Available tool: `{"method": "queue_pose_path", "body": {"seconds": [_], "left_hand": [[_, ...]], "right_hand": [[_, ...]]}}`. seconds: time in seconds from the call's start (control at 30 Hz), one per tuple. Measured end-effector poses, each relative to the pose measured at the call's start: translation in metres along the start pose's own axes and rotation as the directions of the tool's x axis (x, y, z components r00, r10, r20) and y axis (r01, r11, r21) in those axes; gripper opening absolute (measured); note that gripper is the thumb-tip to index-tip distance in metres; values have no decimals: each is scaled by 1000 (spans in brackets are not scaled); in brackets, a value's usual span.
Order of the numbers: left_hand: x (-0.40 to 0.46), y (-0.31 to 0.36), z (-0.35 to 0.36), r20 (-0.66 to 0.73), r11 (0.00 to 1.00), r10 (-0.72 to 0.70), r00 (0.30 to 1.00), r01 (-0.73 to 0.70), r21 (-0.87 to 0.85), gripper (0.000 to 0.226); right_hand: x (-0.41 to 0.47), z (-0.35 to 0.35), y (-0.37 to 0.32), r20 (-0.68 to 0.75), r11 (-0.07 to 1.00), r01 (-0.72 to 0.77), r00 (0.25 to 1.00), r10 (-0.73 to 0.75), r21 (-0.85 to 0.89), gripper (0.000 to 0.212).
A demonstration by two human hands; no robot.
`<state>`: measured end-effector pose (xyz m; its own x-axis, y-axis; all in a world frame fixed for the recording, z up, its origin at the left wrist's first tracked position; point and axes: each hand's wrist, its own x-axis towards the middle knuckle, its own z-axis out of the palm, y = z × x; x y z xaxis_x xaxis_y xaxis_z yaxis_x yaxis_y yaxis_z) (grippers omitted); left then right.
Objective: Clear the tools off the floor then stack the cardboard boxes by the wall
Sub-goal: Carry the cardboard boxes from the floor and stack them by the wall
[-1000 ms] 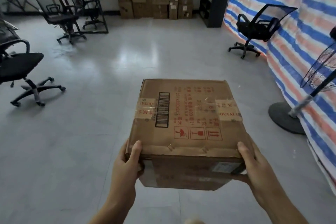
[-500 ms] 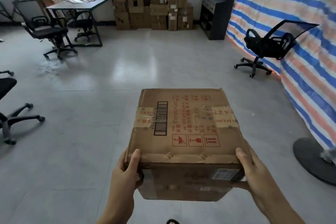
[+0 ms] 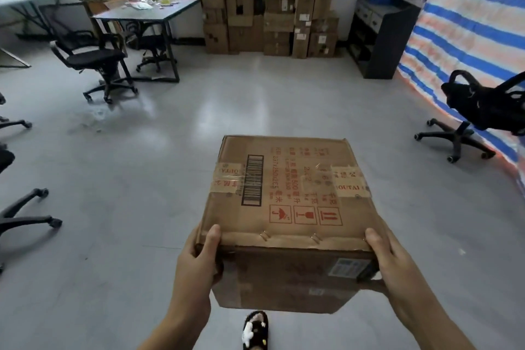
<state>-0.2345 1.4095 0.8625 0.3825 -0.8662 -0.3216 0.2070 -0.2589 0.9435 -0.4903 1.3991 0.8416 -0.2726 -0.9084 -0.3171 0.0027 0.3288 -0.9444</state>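
Cardboard fills my arms: one brown box [image 3: 287,207] held up in front of me, off the floor. My left hand [image 3: 199,261] grips its near left corner, thumb on top. My right hand [image 3: 389,261] grips the near right corner the same way. Both hands are wrapped tight on the box. The stack of boxes [image 3: 270,6] stands straight ahead against the far wall, well apart from me, with bare grey floor between. I think I just need to walk forward.
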Motion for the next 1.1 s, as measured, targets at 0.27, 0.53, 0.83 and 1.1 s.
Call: {"method": "queue_pose_path", "body": {"seconds": [0.27,0.53,0.83,1.1], "left_hand": [[191,84,126,142,998,11,990,-19,55,28],[364,115,278,166,999,17,986,-22,30,25],[550,184,459,100,999,49,994,-47,-14,24],[738,231,567,73,999,34,997,-31,-39,11]], "right_hand": [[187,27,-86,-133,998,32,991,-25,49,25],[404,28,-153,-148,998,51,988,-43,49,27],[668,20,-274,-79,996,73,994,-77,-48,28],[882,66,-343,-56,996,57,997,-61,-66,25]]}}
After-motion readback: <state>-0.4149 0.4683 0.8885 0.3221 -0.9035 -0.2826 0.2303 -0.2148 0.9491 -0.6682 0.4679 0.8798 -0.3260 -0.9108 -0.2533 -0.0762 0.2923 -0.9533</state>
